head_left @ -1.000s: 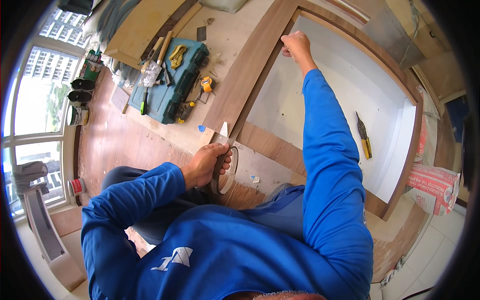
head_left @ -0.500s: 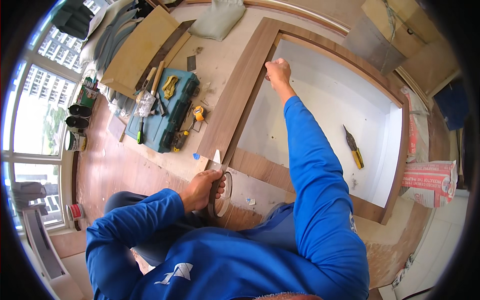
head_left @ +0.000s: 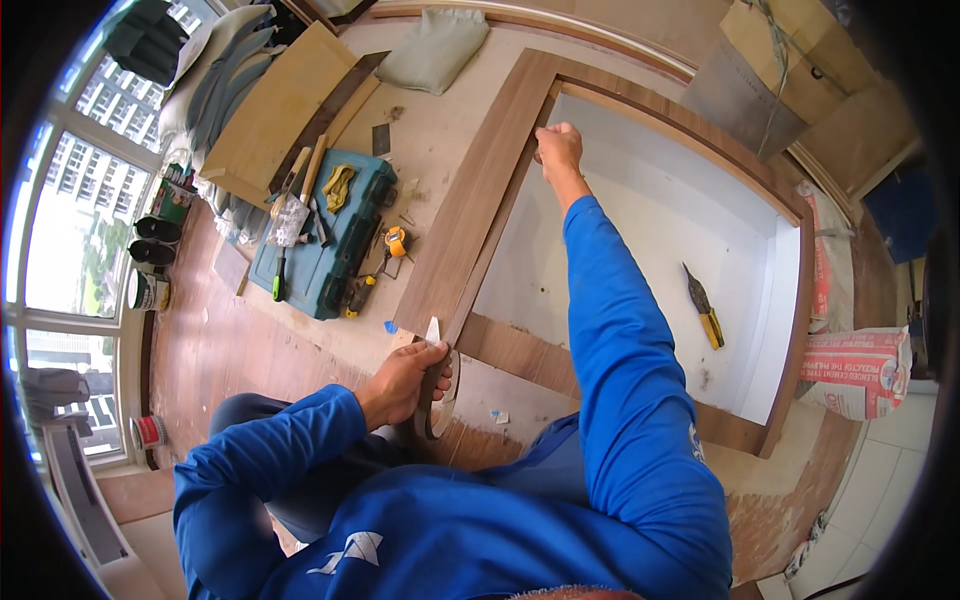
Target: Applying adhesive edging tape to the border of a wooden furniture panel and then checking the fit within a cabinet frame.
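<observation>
The brown strip (head_left: 424, 412) lies at the near left corner of the wood-faced frame (head_left: 480, 195), its loop hanging below the left hand (head_left: 400, 383), which is closed around it with the thumb on top. The right hand (head_left: 562, 150) is well apart, farther up the frame's inner edge, fingers curled together; I cannot tell whether they pinch the strip. To handle it well, I would keep the strip flat and in line with that edge — light tension, no twist — and let the loop hang free. The small white piece (head_left: 433, 329) just beyond the left thumb deserves care. The frame's pale recess (head_left: 620, 230) gives the right arm open room, though yellow-handled snips (head_left: 704, 308) lie there, right of the sleeve. Beyond the frame's left edge, the tape measure (head_left: 396, 240) and teal toolbox (head_left: 335, 235) limit sideways swings; a red-and-white bag (head_left: 858, 370) stands near its right side.
</observation>
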The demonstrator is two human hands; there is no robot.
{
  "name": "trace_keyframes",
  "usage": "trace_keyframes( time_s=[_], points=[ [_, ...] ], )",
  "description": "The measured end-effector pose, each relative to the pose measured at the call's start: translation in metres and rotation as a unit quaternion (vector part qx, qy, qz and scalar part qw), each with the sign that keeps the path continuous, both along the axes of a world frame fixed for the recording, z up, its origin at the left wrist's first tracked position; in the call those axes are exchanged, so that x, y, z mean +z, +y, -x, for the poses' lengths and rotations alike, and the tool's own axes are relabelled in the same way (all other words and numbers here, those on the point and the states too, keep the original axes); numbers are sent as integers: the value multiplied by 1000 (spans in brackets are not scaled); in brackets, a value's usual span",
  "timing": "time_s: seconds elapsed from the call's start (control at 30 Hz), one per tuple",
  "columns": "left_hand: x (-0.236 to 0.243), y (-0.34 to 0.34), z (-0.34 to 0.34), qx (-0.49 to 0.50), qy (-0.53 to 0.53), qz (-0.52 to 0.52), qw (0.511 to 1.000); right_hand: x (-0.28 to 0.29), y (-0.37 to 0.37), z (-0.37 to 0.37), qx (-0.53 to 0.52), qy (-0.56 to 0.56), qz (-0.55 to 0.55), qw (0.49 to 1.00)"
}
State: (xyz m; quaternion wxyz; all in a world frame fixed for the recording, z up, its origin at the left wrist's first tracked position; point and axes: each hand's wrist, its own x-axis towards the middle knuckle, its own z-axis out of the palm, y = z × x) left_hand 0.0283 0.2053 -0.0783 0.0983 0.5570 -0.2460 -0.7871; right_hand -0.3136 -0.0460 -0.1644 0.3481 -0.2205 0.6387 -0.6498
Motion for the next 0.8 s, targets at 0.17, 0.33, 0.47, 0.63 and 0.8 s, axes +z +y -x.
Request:
trace_keyframes(
  time_s=[0.17, 0.33, 0.47, 0.63, 0.8],
  points=[
    [-4, 5, -7, 9, 13, -13, 1000, -19, -18, -7, 10, -56, 12, 998],
    [-2, 12, 4, -74, -12, 47, 996, -45, -40, 56, -13, 202, -81, 976],
    [-8, 13, -7, -23, -26, 5, 999, -23, -38, 26, -12, -3, 1, 1000],
    [-12, 11, -10, -28, -43, 5, 999, -16, -30, 12, -15, -10, -32, 999],
    [-17, 14, -7, -11, -13, -9, 1000, -41, -40, 39, -12, 15, 6, 1000]
  ],
)
